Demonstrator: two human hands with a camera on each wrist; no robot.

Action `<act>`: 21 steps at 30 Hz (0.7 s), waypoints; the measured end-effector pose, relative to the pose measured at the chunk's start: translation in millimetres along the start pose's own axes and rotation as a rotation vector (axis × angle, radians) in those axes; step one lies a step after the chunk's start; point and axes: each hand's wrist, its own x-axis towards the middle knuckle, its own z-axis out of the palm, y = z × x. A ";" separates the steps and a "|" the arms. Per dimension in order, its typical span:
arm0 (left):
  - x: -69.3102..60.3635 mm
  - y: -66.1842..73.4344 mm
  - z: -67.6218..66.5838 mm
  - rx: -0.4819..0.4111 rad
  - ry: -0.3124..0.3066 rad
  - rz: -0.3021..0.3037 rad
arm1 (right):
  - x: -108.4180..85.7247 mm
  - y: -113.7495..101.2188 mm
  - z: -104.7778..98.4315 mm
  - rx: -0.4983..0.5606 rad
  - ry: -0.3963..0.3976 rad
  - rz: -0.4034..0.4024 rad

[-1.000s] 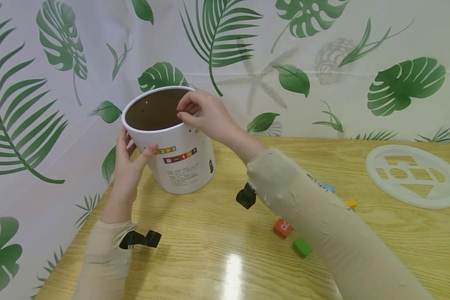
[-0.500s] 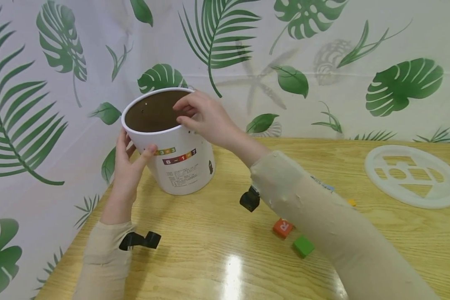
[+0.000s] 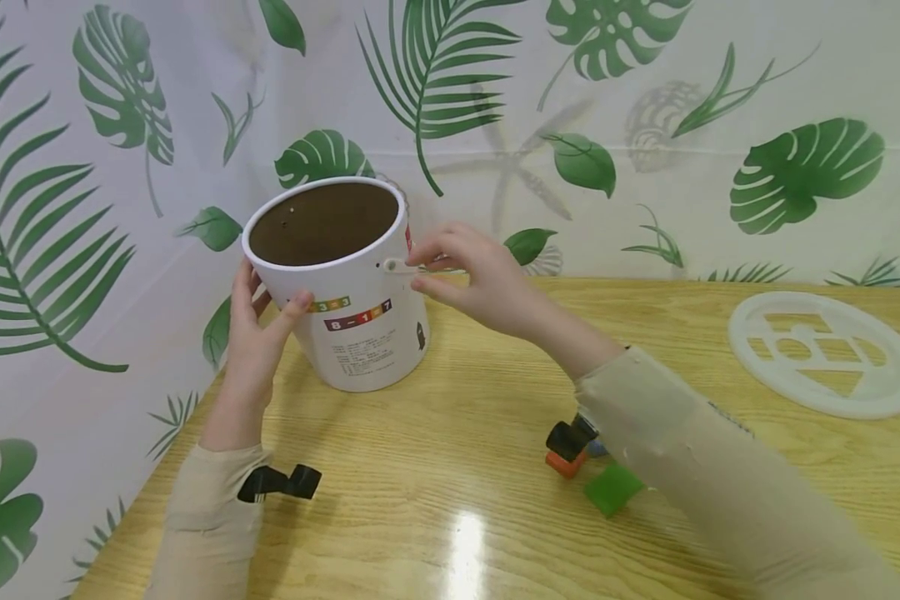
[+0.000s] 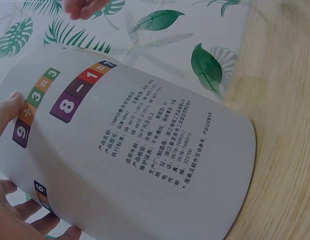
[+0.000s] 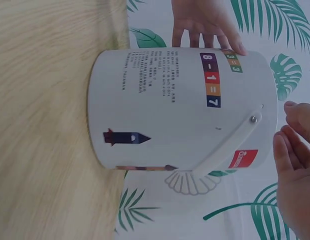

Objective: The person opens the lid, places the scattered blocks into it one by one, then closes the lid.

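A white bucket [image 3: 356,333] with printed sums and a dark, shadowed inside stands on the table at the left. My left hand [image 3: 258,350] holds its left side, thumb on the printed front and fingers round the side; the left wrist view shows the bucket's text [image 4: 150,135] close up. Just outside the right rim is my right hand [image 3: 483,279], its thumb and fingers apart near the pivot of the white handle [image 3: 396,267]. In the right wrist view, the handle [image 5: 230,142] slants along the bucket's side, apart from the right hand [image 5: 297,155]. I see nothing in that hand.
A green block [image 3: 612,490] and a red block [image 3: 566,464] lie under the right forearm, with a blue one [image 3: 597,449] partly hidden. A round white lid [image 3: 750,354] with shape cut-outs lies at the right. A leaf-patterned curtain [image 3: 667,208] stands behind the table.
My right hand has moved from over the bucket's opening to the right, outside the rim. Its forearm now covers more of the blocks. The left hand and bucket stay put.
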 end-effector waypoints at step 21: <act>1.5 0.3 -0.7 -0.022 -0.011 0.007 | -104.7 23.4 -47.1 0.000 -0.262 0.147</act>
